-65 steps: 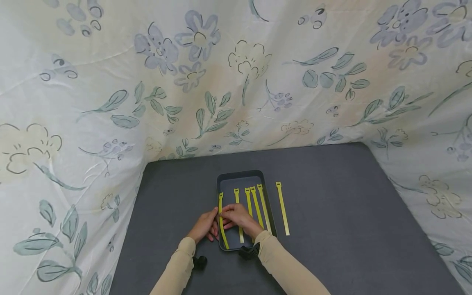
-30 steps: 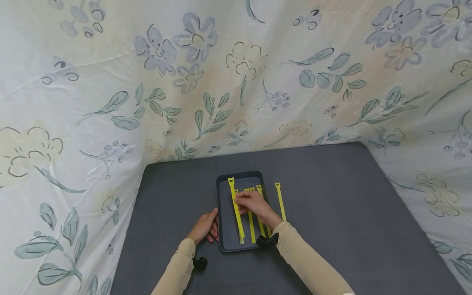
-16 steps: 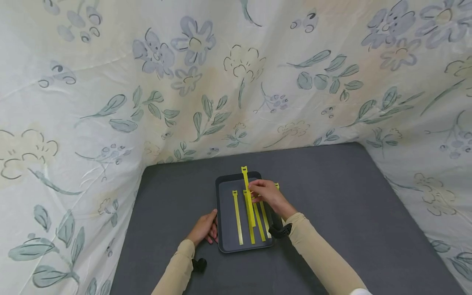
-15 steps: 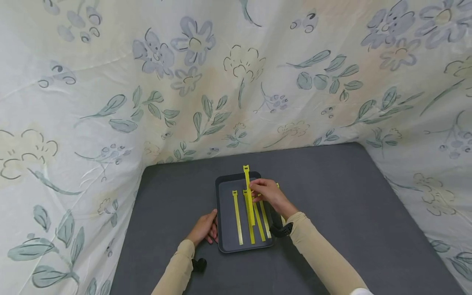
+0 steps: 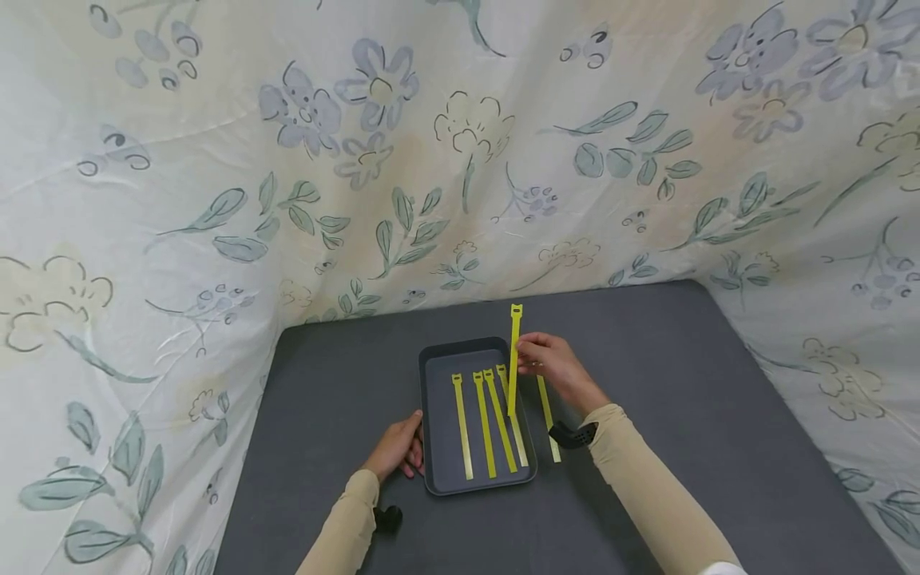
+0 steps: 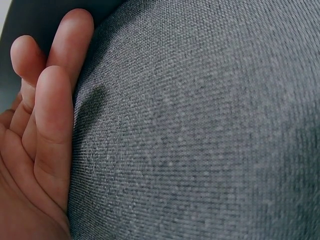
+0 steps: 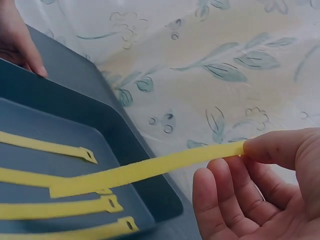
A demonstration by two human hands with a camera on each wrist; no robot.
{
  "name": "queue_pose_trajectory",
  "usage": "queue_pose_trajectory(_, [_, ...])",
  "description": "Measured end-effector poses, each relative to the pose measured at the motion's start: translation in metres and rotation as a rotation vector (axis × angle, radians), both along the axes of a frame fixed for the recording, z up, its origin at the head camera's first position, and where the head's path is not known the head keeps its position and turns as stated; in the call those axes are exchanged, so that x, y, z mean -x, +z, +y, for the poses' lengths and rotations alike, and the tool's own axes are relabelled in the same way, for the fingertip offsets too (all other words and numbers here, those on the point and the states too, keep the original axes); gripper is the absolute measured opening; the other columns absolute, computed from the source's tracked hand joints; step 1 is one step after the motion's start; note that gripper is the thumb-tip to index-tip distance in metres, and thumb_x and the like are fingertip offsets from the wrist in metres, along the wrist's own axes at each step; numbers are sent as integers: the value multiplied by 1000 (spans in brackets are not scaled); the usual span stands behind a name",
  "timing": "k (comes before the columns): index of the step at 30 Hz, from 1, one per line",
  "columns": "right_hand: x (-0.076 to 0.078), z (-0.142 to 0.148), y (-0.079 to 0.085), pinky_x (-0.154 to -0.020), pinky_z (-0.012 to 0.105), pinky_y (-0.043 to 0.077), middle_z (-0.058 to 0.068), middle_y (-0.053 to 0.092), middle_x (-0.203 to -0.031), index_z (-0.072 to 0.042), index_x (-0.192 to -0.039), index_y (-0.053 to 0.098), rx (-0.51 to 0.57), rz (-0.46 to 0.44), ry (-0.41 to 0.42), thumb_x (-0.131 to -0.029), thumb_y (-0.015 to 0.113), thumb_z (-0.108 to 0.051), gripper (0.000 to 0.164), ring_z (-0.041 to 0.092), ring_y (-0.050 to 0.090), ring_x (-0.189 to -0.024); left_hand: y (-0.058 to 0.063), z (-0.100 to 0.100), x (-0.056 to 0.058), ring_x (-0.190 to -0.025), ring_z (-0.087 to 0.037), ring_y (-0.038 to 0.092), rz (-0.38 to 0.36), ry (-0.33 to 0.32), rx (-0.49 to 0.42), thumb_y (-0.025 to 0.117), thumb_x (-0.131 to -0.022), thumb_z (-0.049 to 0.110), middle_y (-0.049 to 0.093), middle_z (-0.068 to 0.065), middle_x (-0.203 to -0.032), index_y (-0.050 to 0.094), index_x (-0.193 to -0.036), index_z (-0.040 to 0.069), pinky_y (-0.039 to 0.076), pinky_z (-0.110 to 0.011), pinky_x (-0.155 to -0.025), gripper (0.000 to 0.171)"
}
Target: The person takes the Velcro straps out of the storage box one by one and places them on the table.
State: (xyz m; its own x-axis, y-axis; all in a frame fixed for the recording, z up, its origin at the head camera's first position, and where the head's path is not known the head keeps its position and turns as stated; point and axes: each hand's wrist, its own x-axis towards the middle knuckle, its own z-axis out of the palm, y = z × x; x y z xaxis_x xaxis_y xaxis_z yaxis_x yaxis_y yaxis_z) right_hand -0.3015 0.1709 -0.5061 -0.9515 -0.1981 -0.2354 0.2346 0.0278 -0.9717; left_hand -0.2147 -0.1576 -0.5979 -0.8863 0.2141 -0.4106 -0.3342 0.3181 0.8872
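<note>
My right hand (image 5: 557,367) pinches a yellow hook-and-loop cable tie (image 5: 514,343) between thumb and fingers, raised over the right side of a dark grey tray (image 5: 441,431). The tie stands nearly upright in the head view, slotted head at the top. In the right wrist view the cable tie (image 7: 150,167) runs from the fingertips out over the tray. Inside the tray lie several similar ties (image 5: 463,427), side by side lengthwise. My left hand (image 5: 395,443) rests on the table at the tray's left side, its fingers (image 6: 54,110) loosely extended near the outer wall.
Another yellow cable tie (image 5: 550,423) lies on the table just right of the tray, partly hidden by the right hand and wrist camera (image 5: 573,435). The dark grey table (image 5: 668,383) backs onto a floral cloth (image 5: 402,224).
My right hand has lifted a cable tie from the tray's left edge and carried it rightward across the tray, turning it upright. The left hand has stayed at the tray's side.
</note>
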Motion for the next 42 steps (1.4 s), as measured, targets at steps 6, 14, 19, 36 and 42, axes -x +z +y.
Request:
queue_pose_trajectory(6, [4, 15, 4, -97, 50, 56, 0, 64, -93, -1, -117, 59, 15, -12, -21, -102, 62, -21, 25, 22, 65, -91, -1, -2, 0, -48, -17, 67, -1, -3, 2, 33, -107, 58, 59, -1, -53, 58, -92, 3, 51, -29, -41, 63])
queue_pose_trajectory(14, [8, 34, 11, -91, 41, 59, -1, 65, -95, 4, -122, 56, -20, 26, -6, -103, 60, -24, 34, 12, 66, -86, -1, -4, -1, -49, -19, 68, -1, -9, -6, 34, -104, 65, 58, -1, -53, 58, -93, 2, 51, -29, -41, 67])
queue_pose_trajectory(19, [9, 43, 12, -86, 37, 60, -2, 65, -95, 3, -122, 56, -29, 29, -6, -103, 60, -23, 32, 12, 66, -85, 1, -3, -2, -49, -18, 68, 5, -13, -6, 33, -105, 63, 58, -1, -53, 57, -93, 2, 51, -29, -41, 67])
queue_pose_trajectory(36, [3, 81, 7, -87, 38, 59, -4, 64, -96, 4, -129, 55, -186, 12, -38, -105, 58, -25, 38, 10, 64, -84, 3, -1, -2, -48, -17, 67, 3, -20, -6, 32, -108, 57, 58, 0, -53, 57, -91, 4, 51, -28, -41, 61])
queue_pose_trajectory(42, [3, 87, 2, -87, 37, 59, -5, 66, -96, 5, -131, 56, -229, -11, -60, -104, 59, -25, 40, 9, 64, -84, 1, -1, -2, -48, -18, 68, 8, -15, -5, 33, -106, 62, 58, -1, -52, 57, -91, 3, 51, -29, -41, 65])
